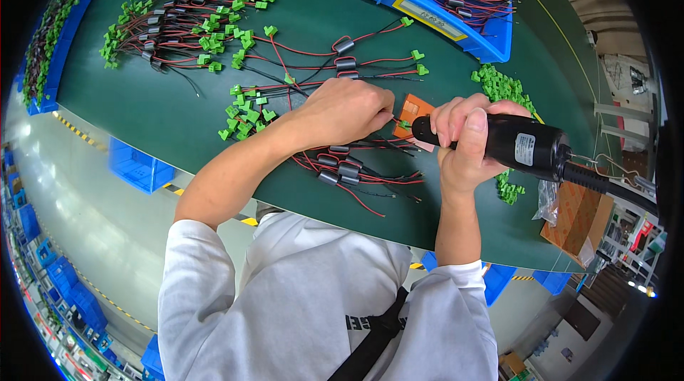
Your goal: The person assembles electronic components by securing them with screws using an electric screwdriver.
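My right hand (pixel 463 131) is wrapped around a black electric screwdriver (pixel 507 137), its cord running off to the right. The tool's nose is over an orange fixture block (pixel 415 111) on the table. A green terminal connector (pixel 405 124) sits at that block, beside the tool's tip. My left hand (pixel 349 111) is closed in a pinch just left of the block, on a thin wire that leads to the connector; the fingertips are partly hidden. Below my left hand lie wire harnesses with grey cylinders (pixel 348 168), and others (pixel 345 64) lie above it.
Green table (pixel 192 128). Bundled harnesses (pixel 178 21) cover its far left. A blue bin (pixel 434 17) full of harnesses stands at the back, another blue bin (pixel 53 46) at the left. Loose green connectors (pixel 502 85) and a cardboard box (pixel 578 217) are at the right.
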`<act>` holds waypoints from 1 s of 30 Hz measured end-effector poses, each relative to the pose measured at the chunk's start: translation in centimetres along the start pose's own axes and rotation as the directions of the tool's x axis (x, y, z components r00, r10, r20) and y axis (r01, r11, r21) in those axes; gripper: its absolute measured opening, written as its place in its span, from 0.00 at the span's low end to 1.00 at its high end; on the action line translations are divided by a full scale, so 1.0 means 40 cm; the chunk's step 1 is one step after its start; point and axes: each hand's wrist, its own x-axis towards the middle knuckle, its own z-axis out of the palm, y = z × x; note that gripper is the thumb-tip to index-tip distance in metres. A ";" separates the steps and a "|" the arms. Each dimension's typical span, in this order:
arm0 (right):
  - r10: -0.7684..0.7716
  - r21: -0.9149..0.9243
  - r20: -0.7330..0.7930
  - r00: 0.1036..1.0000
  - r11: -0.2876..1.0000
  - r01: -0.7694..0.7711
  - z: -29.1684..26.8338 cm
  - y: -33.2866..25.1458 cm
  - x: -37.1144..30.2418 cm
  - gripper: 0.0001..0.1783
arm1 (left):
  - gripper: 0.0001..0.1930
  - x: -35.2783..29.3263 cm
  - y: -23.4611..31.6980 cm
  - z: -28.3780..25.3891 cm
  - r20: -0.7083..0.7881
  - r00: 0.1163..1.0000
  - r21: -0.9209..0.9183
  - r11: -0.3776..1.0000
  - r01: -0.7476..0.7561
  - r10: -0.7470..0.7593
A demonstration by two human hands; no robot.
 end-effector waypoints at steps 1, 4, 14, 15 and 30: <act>0.001 0.001 0.001 1.000 1.000 -0.001 0.001 0.000 0.000 0.18 | 0.07 0.000 0.000 -0.001 -0.001 1.000 -0.001 1.000 0.001 -0.001; 0.018 0.030 -0.040 0.999 0.999 -0.017 0.003 -0.001 -0.002 0.18 | 0.08 -0.001 0.001 -0.004 0.013 1.000 0.000 1.000 -0.006 0.006; -0.040 0.099 -0.032 0.999 0.994 0.043 -0.011 -0.010 0.010 0.21 | 0.07 -0.001 0.001 -0.004 0.030 1.000 0.015 1.000 -0.002 0.002; -0.031 0.090 -0.034 0.999 0.995 0.034 -0.014 -0.008 0.010 0.21 | 0.07 -0.001 0.002 -0.004 0.036 0.999 0.013 1.000 0.005 -0.006; 0.093 0.069 -0.061 0.994 0.994 -0.089 -0.005 0.013 0.012 0.22 | 0.08 0.000 0.004 -0.005 0.008 1.000 -0.022 1.000 0.013 -0.013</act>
